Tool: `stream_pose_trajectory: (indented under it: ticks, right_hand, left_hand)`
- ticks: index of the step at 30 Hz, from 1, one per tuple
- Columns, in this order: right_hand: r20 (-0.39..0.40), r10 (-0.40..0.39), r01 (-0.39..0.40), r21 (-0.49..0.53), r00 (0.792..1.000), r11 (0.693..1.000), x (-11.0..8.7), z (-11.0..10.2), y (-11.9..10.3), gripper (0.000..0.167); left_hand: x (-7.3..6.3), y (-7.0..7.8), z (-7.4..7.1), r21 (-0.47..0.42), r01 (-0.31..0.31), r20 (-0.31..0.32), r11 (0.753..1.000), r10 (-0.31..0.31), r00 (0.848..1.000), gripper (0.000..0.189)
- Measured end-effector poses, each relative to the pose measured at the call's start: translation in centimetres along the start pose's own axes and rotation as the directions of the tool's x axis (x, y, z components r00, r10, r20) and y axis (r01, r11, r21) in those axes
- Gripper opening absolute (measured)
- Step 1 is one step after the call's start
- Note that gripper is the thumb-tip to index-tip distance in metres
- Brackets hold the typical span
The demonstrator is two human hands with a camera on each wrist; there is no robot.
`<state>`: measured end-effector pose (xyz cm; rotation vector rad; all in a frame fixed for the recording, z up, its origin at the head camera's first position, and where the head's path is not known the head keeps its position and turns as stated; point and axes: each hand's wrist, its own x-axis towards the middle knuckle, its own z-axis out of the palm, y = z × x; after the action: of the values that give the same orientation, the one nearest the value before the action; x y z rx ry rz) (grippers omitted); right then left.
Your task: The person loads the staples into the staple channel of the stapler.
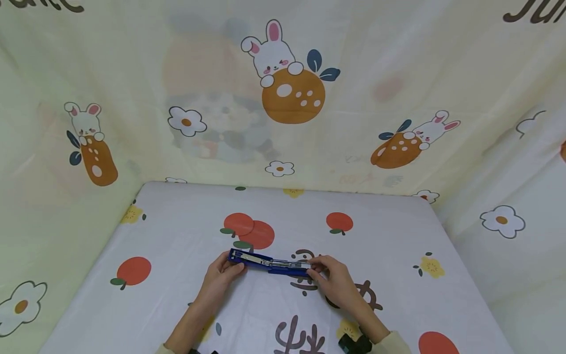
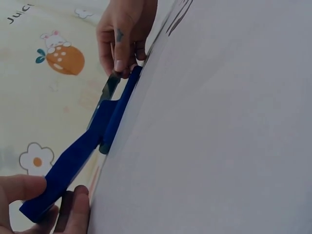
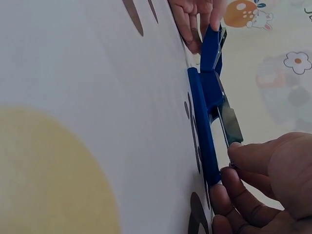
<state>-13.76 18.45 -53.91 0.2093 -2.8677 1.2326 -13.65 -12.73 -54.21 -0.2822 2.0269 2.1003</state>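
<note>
A blue stapler [image 1: 269, 263] lies swung wide open across the middle of the table, its metal staple channel [image 1: 289, 264] exposed. Thumb and fingers of my left hand [image 1: 222, 271] grip the end of the raised top arm, which tilts up off the table in the left wrist view. At the other end my right hand [image 1: 333, 279] pinches the tip of the metal channel [image 3: 230, 124] between thumb and forefinger. The blue base [image 3: 204, 131] lies along the tabletop under it, with other right fingers at its end.
The table [image 1: 168, 305] wears a white cloth printed with red fruit, yellow flowers and dark lettering. Pale curtains [image 1: 309, 152] with rabbit and flower prints hang behind it and at both sides. A dark wrist strap [image 1: 355, 344] shows at the right wrist.
</note>
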Motion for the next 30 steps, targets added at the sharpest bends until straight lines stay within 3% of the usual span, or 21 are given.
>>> stream_pose_trajectory:
  ticks: [30]
  right_hand:
    - [0.010, 0.016, -0.016, 0.011, 1.000, 1.000, 0.16, -0.15, 0.07, 0.019]
  left_hand:
    - [-0.21, 0.78, -0.13, 0.010, -0.050, 0.049, 0.999, 0.049, 0.998, 0.047]
